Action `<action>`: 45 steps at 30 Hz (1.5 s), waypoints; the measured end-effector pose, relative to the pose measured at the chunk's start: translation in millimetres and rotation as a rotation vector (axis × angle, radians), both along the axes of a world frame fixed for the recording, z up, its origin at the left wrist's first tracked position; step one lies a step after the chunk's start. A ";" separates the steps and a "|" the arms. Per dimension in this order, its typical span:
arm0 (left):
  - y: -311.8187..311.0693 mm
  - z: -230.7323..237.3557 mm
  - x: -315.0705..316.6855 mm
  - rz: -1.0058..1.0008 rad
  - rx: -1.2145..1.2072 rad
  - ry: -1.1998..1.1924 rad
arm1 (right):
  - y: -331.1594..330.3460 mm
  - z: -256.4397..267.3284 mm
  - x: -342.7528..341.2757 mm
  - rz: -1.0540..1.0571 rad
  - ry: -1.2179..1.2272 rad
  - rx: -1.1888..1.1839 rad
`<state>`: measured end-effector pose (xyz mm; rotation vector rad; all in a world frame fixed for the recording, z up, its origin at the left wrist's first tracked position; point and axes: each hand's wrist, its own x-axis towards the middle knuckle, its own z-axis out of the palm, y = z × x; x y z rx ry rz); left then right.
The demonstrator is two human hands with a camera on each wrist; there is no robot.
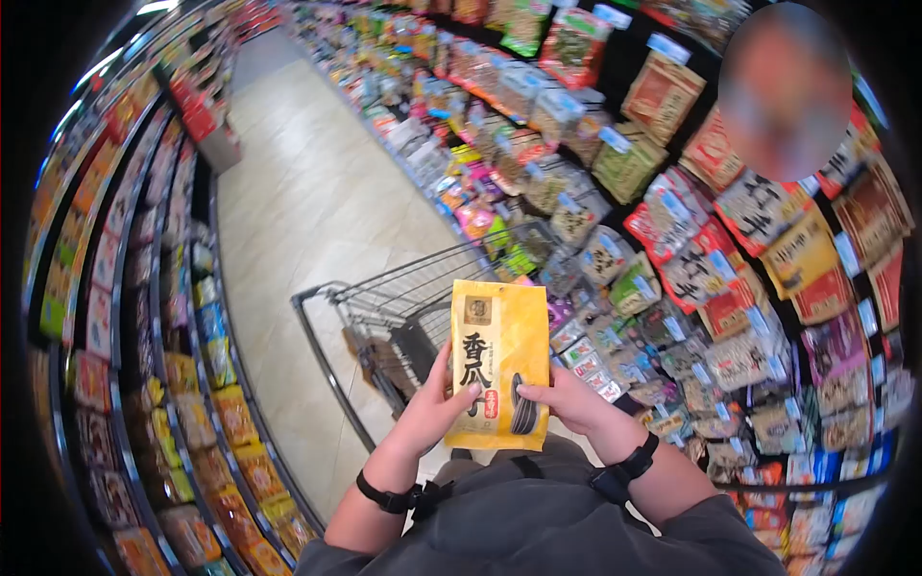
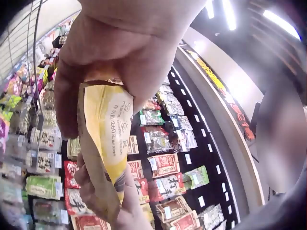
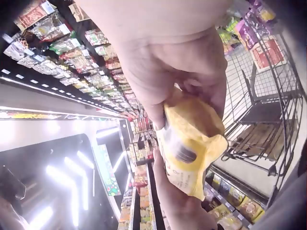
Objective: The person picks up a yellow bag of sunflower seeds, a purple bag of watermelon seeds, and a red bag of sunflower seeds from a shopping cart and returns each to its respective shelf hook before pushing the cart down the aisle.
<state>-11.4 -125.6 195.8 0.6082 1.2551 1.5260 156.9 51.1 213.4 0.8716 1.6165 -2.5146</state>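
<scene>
A yellow packet (image 1: 499, 360) with dark lettering and a picture of seeds is held upright before the body in the head view. My left hand (image 1: 437, 408) grips its left edge, thumb on the front. On the other edge, my right hand (image 1: 576, 396) pinches it with the thumb on the front and the fingers behind. The left wrist view shows the packet (image 2: 108, 134) side-on beneath the left hand (image 2: 115, 57). In the right wrist view the right hand (image 3: 184, 72) holds the packet's (image 3: 192, 139) end, the other hand on its far side.
A wire shopping cart (image 1: 384, 317) stands just beyond the packet, over the tiled aisle floor (image 1: 288, 173). Shelves of packets (image 1: 206, 422) line the left. Hanging bags (image 1: 663, 91) fill the racks on the right, where a person with a blurred head (image 1: 786, 91) is close by.
</scene>
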 end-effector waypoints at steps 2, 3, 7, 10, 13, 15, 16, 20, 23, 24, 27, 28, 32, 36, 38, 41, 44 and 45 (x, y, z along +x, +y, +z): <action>14.7 25.8 14.3 -0.086 0.112 0.002 | 6.1 11.8 20.7 -0.061 0.016 0.060; 20.8 30.1 20.6 -0.119 0.155 0.043 | 9.1 17.1 31.8 -0.074 0.016 0.105; 49.6 66.7 47.0 -0.201 0.233 0.137 | 14.3 54.3 81.1 -0.273 0.144 0.221; 93.0 72.2 73.0 -0.305 0.268 0.146 | 29.5 45.5 120.7 -0.407 0.207 0.154; 145.8 59.6 105.0 -0.408 0.212 0.114 | 47.7 35.0 160.6 -0.541 0.204 0.075; 177.8 47.8 128.6 -0.490 0.136 0.101 | 60.4 34.7 190.4 -0.595 0.163 0.088; 190.1 57.3 144.2 -0.511 0.116 0.127 | 65.1 34.0 207.7 -0.644 0.167 0.115; 248.7 67.2 204.1 -0.625 0.170 0.133 | 86.0 41.7 275.3 -0.795 0.174 0.171; 289.5 78.7 248.8 -0.711 0.188 0.173 | 104.6 56.6 320.5 -0.884 0.205 0.223; 298.7 86.2 265.7 -0.719 0.201 0.178 | 111.4 59.7 335.6 -0.889 0.209 0.280; 324.6 99.9 308.6 -0.736 0.270 0.163 | 128.3 72.2 375.0 -0.940 0.221 0.358; 333.7 99.9 318.6 -0.740 0.302 0.154 | 134.3 75.7 385.9 -0.943 0.226 0.379; 356.4 107.7 353.1 -0.743 0.291 0.147 | 153.4 85.3 422.0 -0.935 0.264 0.402; 371.8 111.8 371.2 -0.718 0.319 0.160 | 170.8 90.3 436.8 -0.925 0.326 0.432; 379.9 113.6 373.6 -0.689 0.336 0.161 | 182.1 94.0 439.2 -0.904 0.306 0.453; 392.7 120.8 369.5 -0.642 0.356 0.173 | 204.3 96.9 434.5 -0.872 0.297 0.475; 411.5 129.4 359.9 -0.611 0.336 0.185 | 228.9 103.5 422.1 -0.857 0.319 0.471; 418.3 131.8 356.7 -0.606 0.338 0.185 | 236.7 106.5 417.4 -0.858 0.329 0.466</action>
